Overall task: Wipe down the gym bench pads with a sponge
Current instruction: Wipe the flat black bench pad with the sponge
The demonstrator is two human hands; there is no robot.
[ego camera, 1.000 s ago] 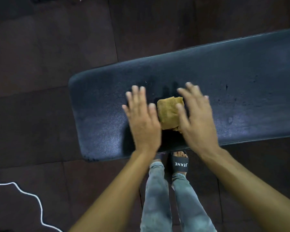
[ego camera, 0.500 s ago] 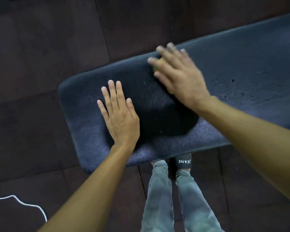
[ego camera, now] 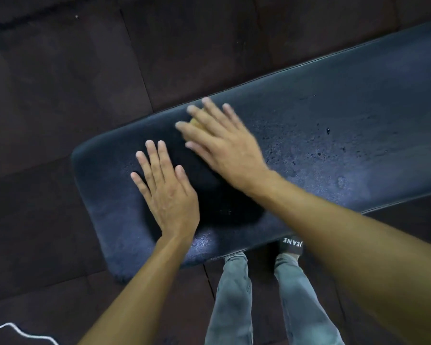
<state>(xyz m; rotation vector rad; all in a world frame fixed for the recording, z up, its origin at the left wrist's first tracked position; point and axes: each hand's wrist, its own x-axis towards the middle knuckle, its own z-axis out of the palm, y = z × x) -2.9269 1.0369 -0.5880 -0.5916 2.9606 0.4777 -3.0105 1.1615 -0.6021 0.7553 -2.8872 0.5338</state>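
Observation:
The dark blue bench pad (ego camera: 346, 135) runs from lower left to upper right across the view, with wet specks on its right part. My right hand (ego camera: 222, 140) presses flat on the yellow sponge (ego camera: 195, 122) near the pad's far edge; only a small yellow corner shows between the fingers. My left hand (ego camera: 167, 188) lies flat on the pad, fingers spread, holding nothing, just left of and nearer than the right hand.
Dark rubber floor tiles (ego camera: 60, 95) surround the bench. My legs in grey jeans (ego camera: 234, 295) and a black slide sandal (ego camera: 291, 245) stand at the pad's near edge. A white cord (ego camera: 23, 332) lies at the bottom left.
My right hand pushed the sponge from the pad's near-middle to its far edge, then came slightly back. My left hand stayed flat on the pad. The view shifted a little.

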